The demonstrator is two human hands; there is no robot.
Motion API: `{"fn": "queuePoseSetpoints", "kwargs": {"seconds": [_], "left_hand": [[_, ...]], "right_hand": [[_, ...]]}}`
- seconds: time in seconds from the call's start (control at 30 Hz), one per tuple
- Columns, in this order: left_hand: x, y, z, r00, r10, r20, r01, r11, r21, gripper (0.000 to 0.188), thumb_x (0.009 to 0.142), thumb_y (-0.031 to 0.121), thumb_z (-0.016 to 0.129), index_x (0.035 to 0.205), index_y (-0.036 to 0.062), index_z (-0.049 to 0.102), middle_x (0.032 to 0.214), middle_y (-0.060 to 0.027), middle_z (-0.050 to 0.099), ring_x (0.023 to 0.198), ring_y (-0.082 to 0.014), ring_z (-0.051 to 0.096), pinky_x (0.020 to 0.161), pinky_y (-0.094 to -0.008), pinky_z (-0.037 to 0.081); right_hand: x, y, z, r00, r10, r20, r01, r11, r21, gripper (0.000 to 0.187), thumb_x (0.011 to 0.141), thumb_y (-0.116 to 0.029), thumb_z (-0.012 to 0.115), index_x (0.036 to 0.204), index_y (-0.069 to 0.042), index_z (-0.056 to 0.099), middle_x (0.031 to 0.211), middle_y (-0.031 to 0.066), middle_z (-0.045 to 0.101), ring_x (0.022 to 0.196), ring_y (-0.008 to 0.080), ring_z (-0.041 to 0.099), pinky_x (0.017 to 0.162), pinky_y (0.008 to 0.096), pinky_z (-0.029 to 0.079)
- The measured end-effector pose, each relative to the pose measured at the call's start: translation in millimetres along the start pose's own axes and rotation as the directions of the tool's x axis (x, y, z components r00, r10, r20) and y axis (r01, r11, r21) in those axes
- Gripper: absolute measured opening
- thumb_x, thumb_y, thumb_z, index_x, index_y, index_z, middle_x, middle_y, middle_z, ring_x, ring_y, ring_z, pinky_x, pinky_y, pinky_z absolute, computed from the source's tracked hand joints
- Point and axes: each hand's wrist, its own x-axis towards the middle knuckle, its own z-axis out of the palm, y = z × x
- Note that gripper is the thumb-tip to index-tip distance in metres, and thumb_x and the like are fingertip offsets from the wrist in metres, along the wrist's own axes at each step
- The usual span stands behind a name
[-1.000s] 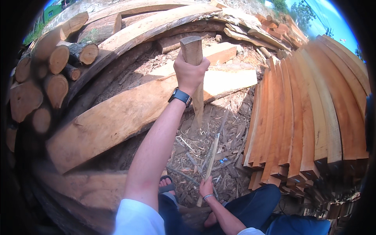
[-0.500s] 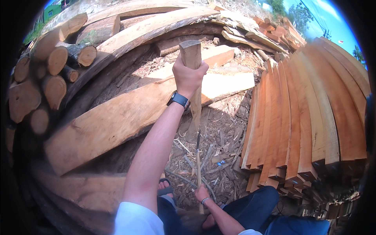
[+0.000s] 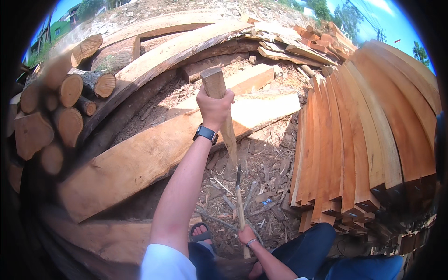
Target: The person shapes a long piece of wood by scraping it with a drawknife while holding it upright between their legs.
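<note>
My left hand (image 3: 214, 105), with a dark watch on its wrist, is wrapped round the upper part of a wooden stake (image 3: 227, 135). The stake leans, its squared top to the left and its thin lower end above the bark-strewn ground. Low in the view, my right hand (image 3: 247, 234) grips a wooden-handled tool (image 3: 240, 203), closed round the pale handle. A narrow dark piece at the tool's far end lies beside the stake's lower end; whether they touch I cannot tell. The exact kind of tool does not show, as its head is seen thin.
Behind the stake a thick sawn plank (image 3: 140, 163) lies across the ground. Cut logs (image 3: 70, 123) are piled at the left. At the right leans a large stack of reddish boards (image 3: 345, 144). Bark and sticks cover the ground (image 3: 266, 182). My sandalled foot (image 3: 201, 231) stands near the plank.
The view has shifted slightly. My left hand and the stake's top have come nearer and left, so the stake leans more. My right hand and the tool have moved slightly right.
</note>
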Motion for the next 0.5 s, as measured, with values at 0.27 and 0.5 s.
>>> {"fn": "queuePoseSetpoints", "kwargs": {"seconds": [0.27, 0.5], "left_hand": [[32, -2, -89, 0.951, -0.009, -0.308, 0.013, 1.0, 0.01, 0.018, 0.082, 0.008, 0.071, 0.086, -0.0003, 0.056, 0.066, -0.0091, 0.061, 0.051, -0.0175, 0.062, 0.047, -0.0315, 0.054], [77, 134, -105, 0.897, 0.118, -0.426, -0.236, 0.943, -0.236, 0.017, 0.083, 0.011, 0.068, 0.083, -0.0009, 0.056, 0.066, -0.0098, 0.059, 0.054, -0.0185, 0.059, 0.053, -0.0317, 0.053]], "right_hand": [[-4, -62, -69, 0.997, 0.052, -0.059, -0.004, 0.777, 0.629, 0.014, 0.092, -0.011, 0.056, 0.096, -0.004, 0.046, 0.057, 0.0041, 0.048, 0.038, 0.0137, 0.046, 0.033, 0.0314, 0.041], [-13, -101, -171, 0.941, -0.054, -0.333, 0.286, 0.65, 0.704, 0.016, 0.093, -0.012, 0.056, 0.099, -0.007, 0.041, 0.058, 0.0033, 0.045, 0.038, 0.013, 0.043, 0.032, 0.0296, 0.039]]}}
